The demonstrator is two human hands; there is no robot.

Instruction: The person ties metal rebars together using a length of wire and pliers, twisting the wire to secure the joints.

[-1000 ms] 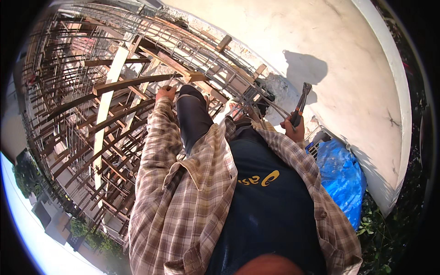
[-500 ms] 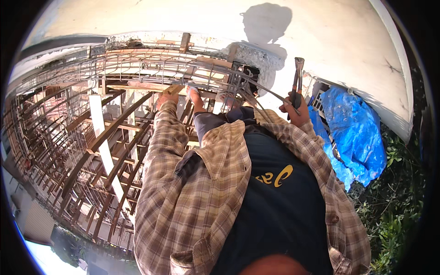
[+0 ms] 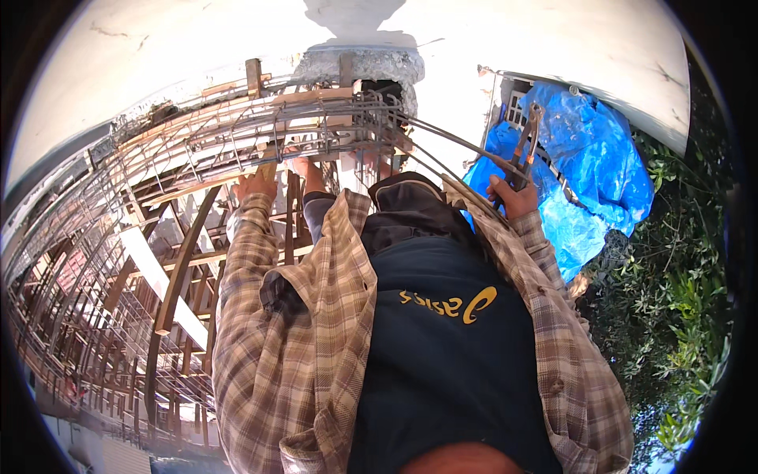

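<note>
My right hand (image 3: 515, 196) is closed around the dark handles of a pair of pincers (image 3: 530, 142), whose jaws point up and away from me. Long steel bars (image 3: 466, 144) run from the rebar cage (image 3: 316, 130) toward that hand and pass close by its fingers. On the left, my left hand (image 3: 257, 186) grips the near end of a short wooden board (image 3: 268, 164) beside the cage. Part of its fingers is hard to make out. My bare feet (image 3: 308, 170) show below the cage.
Timber beams (image 3: 185, 257) and more rebar form an open framework at left, with gaps between the members. A pale wall (image 3: 474, 47) with a broken-out hole (image 3: 385, 91) stands ahead. Blue tarpaulin (image 3: 608, 166) lies at right, beside leafy plants (image 3: 671, 316).
My view has swung to the right, so the cage and wall hole sit further left. The pincers have tilted rightward and now appear in front of the tarpaulin. Both hands keep their hold.
</note>
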